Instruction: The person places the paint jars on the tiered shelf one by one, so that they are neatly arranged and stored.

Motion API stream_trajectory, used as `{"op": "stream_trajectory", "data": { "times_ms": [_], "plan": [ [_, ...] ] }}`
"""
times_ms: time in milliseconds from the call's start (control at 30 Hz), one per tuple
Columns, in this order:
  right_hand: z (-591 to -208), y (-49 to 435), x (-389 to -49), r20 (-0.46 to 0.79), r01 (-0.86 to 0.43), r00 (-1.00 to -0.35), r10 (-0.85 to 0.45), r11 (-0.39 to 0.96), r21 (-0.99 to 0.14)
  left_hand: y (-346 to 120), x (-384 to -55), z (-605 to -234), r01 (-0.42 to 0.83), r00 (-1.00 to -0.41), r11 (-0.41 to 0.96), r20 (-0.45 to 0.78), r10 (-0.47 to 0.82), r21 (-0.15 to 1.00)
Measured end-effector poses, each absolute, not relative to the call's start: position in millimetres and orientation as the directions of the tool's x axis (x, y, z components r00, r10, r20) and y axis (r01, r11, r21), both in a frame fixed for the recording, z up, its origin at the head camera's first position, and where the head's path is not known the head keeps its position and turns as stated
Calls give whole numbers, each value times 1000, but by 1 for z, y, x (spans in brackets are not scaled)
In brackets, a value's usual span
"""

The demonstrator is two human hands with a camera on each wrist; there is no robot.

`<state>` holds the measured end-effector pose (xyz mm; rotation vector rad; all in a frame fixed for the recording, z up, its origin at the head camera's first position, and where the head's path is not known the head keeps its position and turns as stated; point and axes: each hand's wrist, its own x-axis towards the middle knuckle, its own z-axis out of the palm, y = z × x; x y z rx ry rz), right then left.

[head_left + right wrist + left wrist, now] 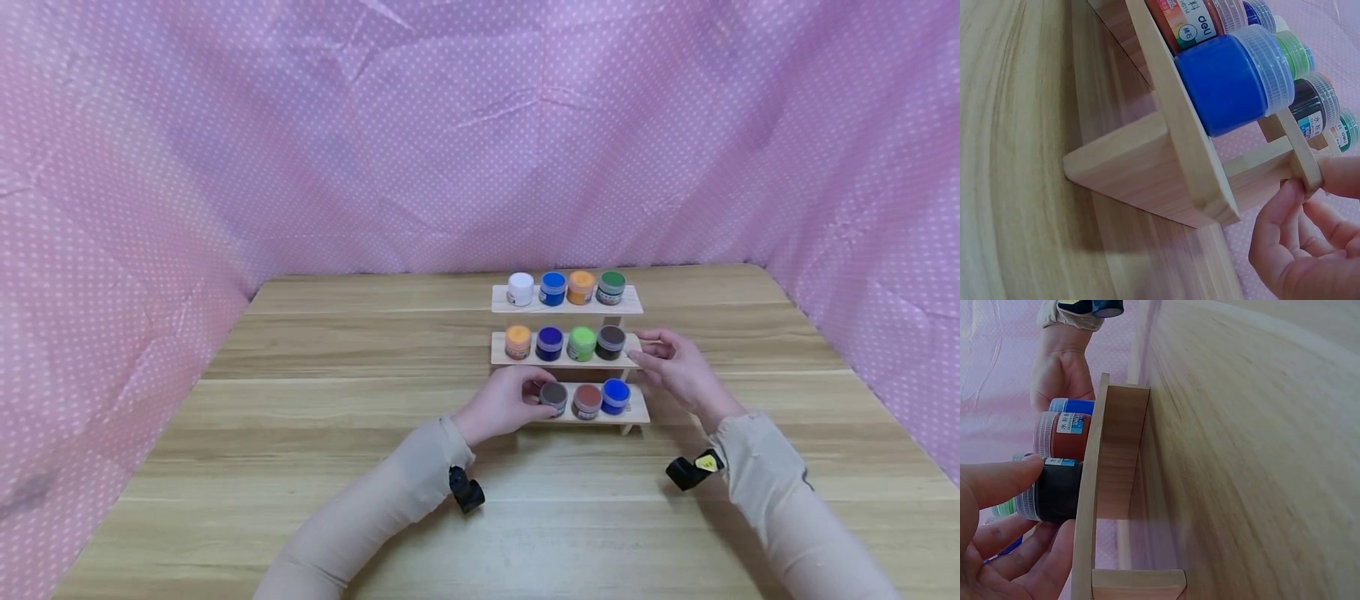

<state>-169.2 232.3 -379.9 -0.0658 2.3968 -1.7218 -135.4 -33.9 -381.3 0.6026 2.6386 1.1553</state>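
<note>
A three-tier wooden rack [637,405] holds small paint jars with clear lids. My left hand [504,403] grips a dark paint jar [1059,490] at the left of the bottom tier, thumb on one side and fingers on the other. In the left wrist view the jar's base is at the board. Beside it stand a reddish-brown jar [587,401] and a blue jar [1225,84]. My right hand [678,368] pinches the right end of the middle board [1300,153], close to another dark jar [611,342].
The middle tier also carries orange, violet-blue and light green jars [582,343]. On the top tier [499,298] stand white, blue, orange and green jars. The rack stands on a wood-grain table [360,358]; a pink dotted cloth [420,167] hangs behind and at the sides.
</note>
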Motion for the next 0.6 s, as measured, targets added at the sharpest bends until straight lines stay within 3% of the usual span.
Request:
{"op": "stream_trajectory", "data": {
  "times_ms": [233,400,600],
  "plan": [
    [-381,233,-170,-120,62,-981,-155,335,-940,-42,-137,-384,275,-895,572,-12,446,773],
    [-380,236,-168,-106,25,-980,-166,429,-903,-58,-136,-380,270,-901,501,32,433,822],
    [-369,249,-158,49,-84,-995,-90,450,-889,-86,-129,-371,322,-922,453,168,348,831]
  ]
}}
